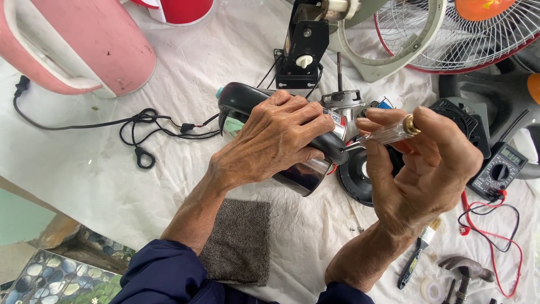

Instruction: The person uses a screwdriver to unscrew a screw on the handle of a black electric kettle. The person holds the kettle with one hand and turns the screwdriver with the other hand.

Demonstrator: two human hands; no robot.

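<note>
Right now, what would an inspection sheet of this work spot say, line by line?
Surface: white cloth, wrinkled, with a grey mat near the person.
Job's things: steel kettle with black handle, lying on its side; clear-handled screwdriver, tip at the kettle's handle.
Clutter: pink jug, fan motor, fan grille, multimeter, small brush, hammer, tape roll.
Grippers: left hand wraps the kettle's handle; right hand grips the screwdriver.
Cables: black cord across the cloth; red lead by the multimeter.
Surroundings: pebble-patterned tile at the lower left.
</note>
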